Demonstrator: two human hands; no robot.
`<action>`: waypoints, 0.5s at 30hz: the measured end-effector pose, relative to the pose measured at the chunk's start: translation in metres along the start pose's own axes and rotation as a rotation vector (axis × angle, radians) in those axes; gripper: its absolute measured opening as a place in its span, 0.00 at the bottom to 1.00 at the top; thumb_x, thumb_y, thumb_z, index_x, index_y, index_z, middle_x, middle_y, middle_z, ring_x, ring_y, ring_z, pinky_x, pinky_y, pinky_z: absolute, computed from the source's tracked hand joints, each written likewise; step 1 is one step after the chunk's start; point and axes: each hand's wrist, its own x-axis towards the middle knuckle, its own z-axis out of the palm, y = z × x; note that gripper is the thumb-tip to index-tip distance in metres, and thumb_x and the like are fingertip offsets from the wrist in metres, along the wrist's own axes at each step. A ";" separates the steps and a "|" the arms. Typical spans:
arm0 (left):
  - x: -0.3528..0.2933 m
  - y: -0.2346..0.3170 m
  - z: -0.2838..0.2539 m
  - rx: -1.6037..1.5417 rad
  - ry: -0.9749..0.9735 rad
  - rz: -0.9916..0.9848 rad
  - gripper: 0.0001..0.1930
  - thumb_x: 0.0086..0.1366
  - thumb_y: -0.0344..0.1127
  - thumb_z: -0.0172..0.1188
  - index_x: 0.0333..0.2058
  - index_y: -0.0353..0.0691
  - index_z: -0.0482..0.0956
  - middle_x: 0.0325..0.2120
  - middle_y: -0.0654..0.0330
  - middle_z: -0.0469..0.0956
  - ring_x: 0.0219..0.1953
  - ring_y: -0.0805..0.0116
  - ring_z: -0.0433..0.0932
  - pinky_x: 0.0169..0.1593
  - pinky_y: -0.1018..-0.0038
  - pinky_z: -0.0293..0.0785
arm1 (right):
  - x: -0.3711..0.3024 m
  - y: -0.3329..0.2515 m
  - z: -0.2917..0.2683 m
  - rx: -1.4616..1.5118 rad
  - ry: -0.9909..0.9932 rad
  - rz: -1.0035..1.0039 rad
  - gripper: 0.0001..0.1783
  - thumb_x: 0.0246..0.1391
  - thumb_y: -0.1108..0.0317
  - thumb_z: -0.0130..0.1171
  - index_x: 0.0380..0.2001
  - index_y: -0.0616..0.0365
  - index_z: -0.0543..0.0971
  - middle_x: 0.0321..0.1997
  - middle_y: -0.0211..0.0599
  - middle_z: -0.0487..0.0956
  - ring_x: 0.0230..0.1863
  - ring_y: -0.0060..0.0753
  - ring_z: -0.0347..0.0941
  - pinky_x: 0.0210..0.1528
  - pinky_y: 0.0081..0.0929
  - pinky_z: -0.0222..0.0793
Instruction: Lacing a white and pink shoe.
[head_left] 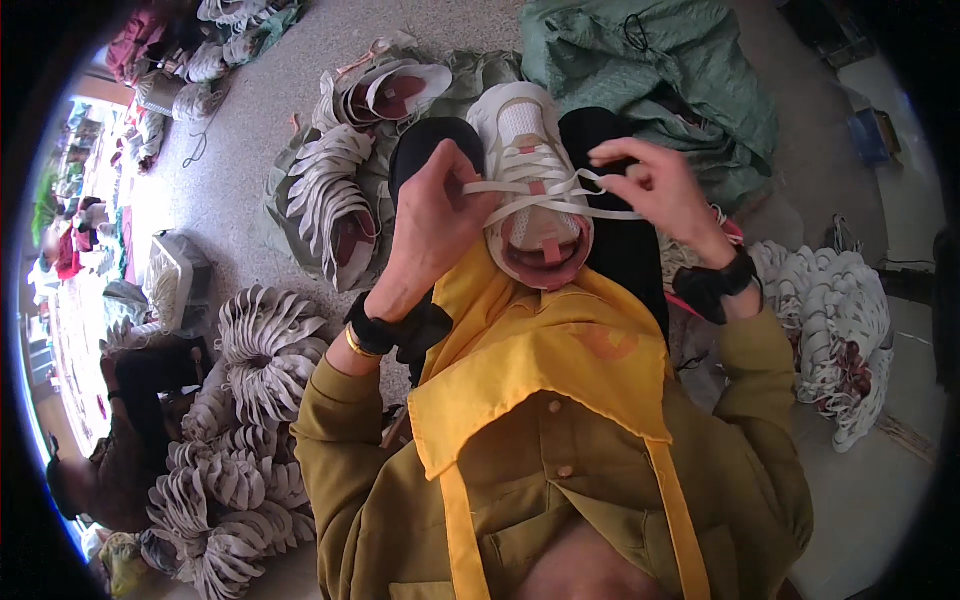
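Note:
A white and beige sneaker (517,112) with a pink lining rests between my knees, its toe pointing away and its opening toward me. A flat white shoelace (545,200) crosses its tongue, with strands stretched out to both sides. My left hand (440,207) is closed, pinching one strand at the shoe's left edge. On the right, my right hand (660,190) has its fingers bent around the other strand. A small lace loop stands beside its thumb and index fingertips, which are a little apart.
A yellow apron (540,390) covers my lap. White shoe uppers (335,185) lie at the far left, with stacked pale pieces (260,350) nearer. A green sack (650,70) lies beyond my right knee. Laced white shoes (830,310) are heaped at right. Another person (120,450) is at the left.

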 end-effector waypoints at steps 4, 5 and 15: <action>-0.013 0.002 0.000 -0.040 0.137 0.052 0.19 0.55 0.29 0.74 0.37 0.36 0.70 0.26 0.59 0.73 0.24 0.67 0.74 0.31 0.72 0.73 | 0.017 -0.002 0.011 -0.161 -0.101 -0.144 0.08 0.57 0.75 0.66 0.41 0.61 0.81 0.32 0.23 0.79 0.21 0.06 0.61 0.21 0.18 0.54; -0.018 0.005 -0.001 0.000 0.189 0.055 0.20 0.54 0.29 0.74 0.38 0.36 0.70 0.27 0.59 0.73 0.25 0.67 0.74 0.31 0.72 0.73 | 0.018 0.000 0.009 -0.115 -0.148 -0.082 0.07 0.58 0.75 0.65 0.40 0.61 0.81 0.32 0.23 0.79 0.20 0.07 0.61 0.21 0.18 0.54; -0.044 0.010 -0.009 0.095 -0.011 0.083 0.09 0.59 0.22 0.68 0.33 0.35 0.75 0.26 0.61 0.75 0.27 0.71 0.75 0.34 0.74 0.73 | 0.010 -0.001 -0.010 0.752 -0.281 0.197 0.05 0.67 0.68 0.59 0.40 0.56 0.76 0.30 0.23 0.78 0.19 0.04 0.56 0.19 0.08 0.47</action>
